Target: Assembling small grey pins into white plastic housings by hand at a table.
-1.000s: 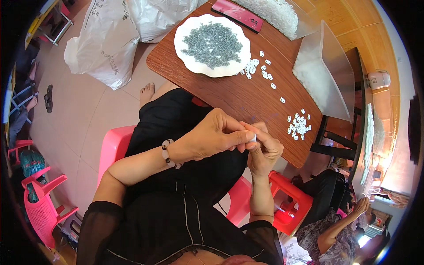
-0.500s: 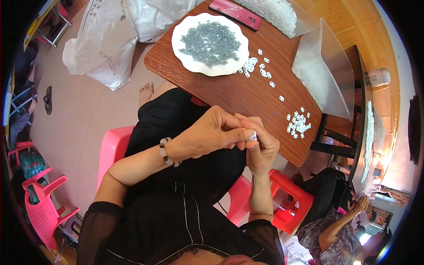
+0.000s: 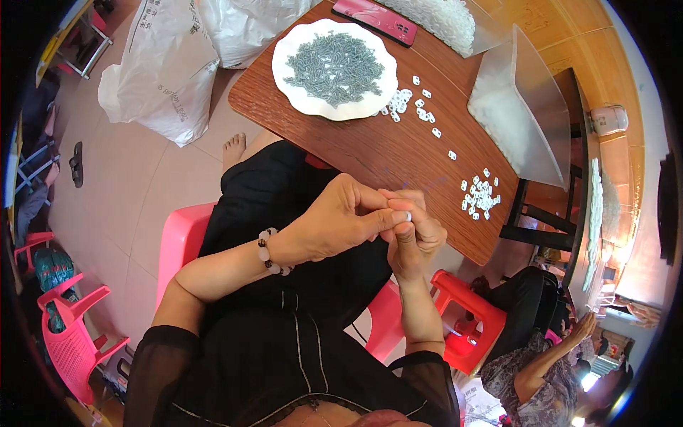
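My left hand (image 3: pixel 341 219), with a beaded bracelet (image 3: pixel 265 250) at the wrist, meets my right hand (image 3: pixel 418 231) just off the table's near edge. Between their pinched fingertips is a small white plastic piece (image 3: pixel 408 216), almost wholly covered by the fingers. On the table a scalloped white plate (image 3: pixel 388 82) bears a heap of small grey screw-like pieces (image 3: pixel 334 67). Loose white plastic pieces (image 3: pixel 400 101) lie beside the plate. Another pile of white pieces (image 3: pixel 481 198) sits close to the right edge, nearer my right hand.
The brown wooden table (image 3: pixel 341 142) carries a pink phone (image 3: pixel 377 20) and a clear bin (image 3: pixel 509 121) of white material at the back. White sacks (image 3: pixel 163 78) stand on the floor to the left. A red stool (image 3: pixel 473 320) and a seated person (image 3: pixel 533 370) are at the right.
The white piece shows less now, as my fingers have closed further over it. Both hands stay together in nearly the same place. The view has shifted slightly.
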Action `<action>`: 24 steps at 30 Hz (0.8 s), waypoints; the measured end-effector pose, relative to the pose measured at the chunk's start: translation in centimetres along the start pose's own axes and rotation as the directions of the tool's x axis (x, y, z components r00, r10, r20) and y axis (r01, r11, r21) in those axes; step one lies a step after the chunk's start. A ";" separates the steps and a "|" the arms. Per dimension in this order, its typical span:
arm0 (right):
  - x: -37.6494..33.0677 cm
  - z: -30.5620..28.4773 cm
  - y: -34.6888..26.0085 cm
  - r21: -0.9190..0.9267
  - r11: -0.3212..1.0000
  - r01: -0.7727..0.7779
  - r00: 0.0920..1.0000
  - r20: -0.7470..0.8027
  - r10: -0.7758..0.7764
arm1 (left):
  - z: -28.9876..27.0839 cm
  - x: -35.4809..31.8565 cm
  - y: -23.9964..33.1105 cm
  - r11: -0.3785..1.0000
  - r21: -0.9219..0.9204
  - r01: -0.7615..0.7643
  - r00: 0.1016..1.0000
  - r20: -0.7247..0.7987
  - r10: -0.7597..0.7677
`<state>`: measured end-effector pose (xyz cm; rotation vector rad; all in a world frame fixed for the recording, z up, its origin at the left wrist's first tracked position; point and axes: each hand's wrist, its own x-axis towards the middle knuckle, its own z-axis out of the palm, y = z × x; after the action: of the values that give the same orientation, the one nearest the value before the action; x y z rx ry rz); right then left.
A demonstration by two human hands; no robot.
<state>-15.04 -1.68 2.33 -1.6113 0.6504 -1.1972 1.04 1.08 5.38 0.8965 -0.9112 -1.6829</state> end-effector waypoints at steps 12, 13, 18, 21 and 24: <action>1.1 -1.7 1.7 0.150 0.979 -0.134 0.988 0.098 0.120 | -0.5 1.8 -1.5 0.999 0.000 -0.036 0.999 0.032 0.036; 1.2 -1.8 1.7 0.151 0.979 -0.134 0.988 0.097 0.120 | -0.4 1.8 -1.5 0.999 0.001 -0.036 0.999 0.032 0.036; 1.4 -2.1 1.8 0.163 0.973 -0.162 0.978 0.156 0.137 | -0.3 2.0 -1.7 0.991 0.071 -0.114 0.993 -0.021 0.116; 1.5 -2.1 1.8 0.154 0.974 -0.167 0.976 0.167 0.141 | -0.3 1.9 -2.0 0.989 0.095 -0.110 0.993 -0.024 0.113; 1.5 -2.4 2.0 0.142 0.977 -0.158 0.975 0.178 0.132 | -0.1 2.0 -2.0 0.988 0.080 -0.133 0.990 -0.040 0.136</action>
<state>-16.42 -4.59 1.12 -1.4883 0.5438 -0.9694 -0.16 -0.34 3.28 0.9010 -0.9898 -1.5154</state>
